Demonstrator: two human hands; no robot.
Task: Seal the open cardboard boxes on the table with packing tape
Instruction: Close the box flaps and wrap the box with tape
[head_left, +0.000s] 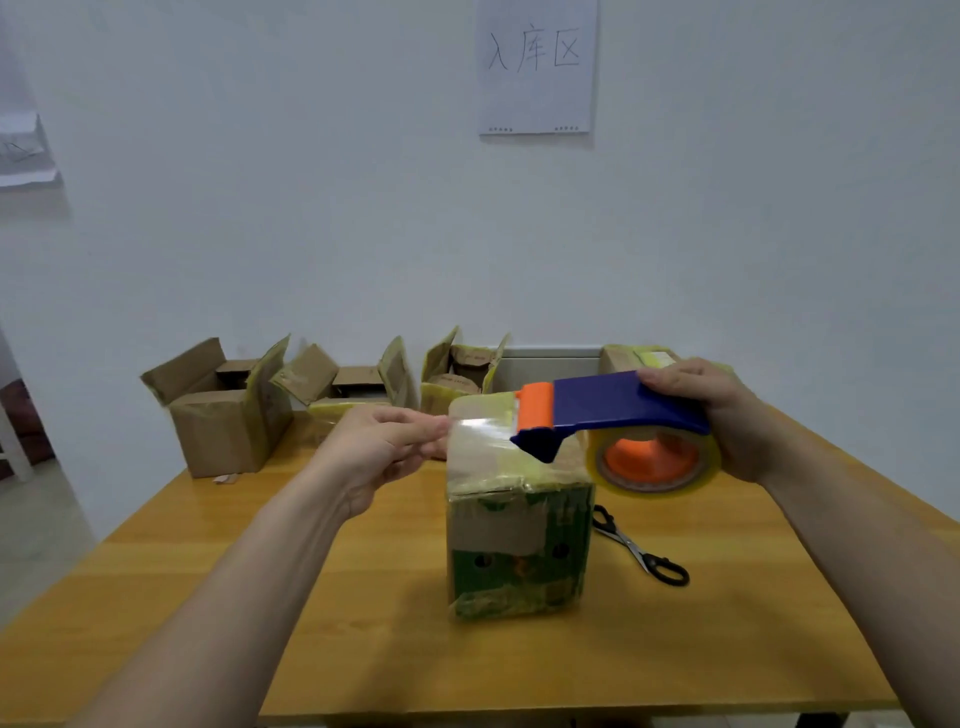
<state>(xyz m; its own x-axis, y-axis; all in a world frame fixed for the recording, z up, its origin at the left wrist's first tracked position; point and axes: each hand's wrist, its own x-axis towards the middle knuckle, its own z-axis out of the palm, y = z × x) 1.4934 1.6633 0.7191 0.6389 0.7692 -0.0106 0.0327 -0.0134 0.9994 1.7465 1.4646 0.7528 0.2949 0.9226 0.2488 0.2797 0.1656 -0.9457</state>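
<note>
A green-printed cardboard box (519, 551) stands in the middle of the table, its top flaps closed and covered in yellowish tape. My right hand (727, 415) grips a blue and orange tape dispenser (613, 410) with a clear tape roll (654, 460), held just above the box top at its right side. My left hand (384, 441) pinches the free end of the clear tape strip (478, 434), stretched from the dispenser's orange blade over the box's left edge. Three open brown boxes (223, 405) (353, 387) (460, 369) stand along the wall.
Black-handled scissors (641, 548) lie on the wooden table (260, 597) right of the box. Another taped box (639, 358) sits behind my right hand. A paper sign (535, 67) hangs on the white wall. The table's left edge drops to the floor.
</note>
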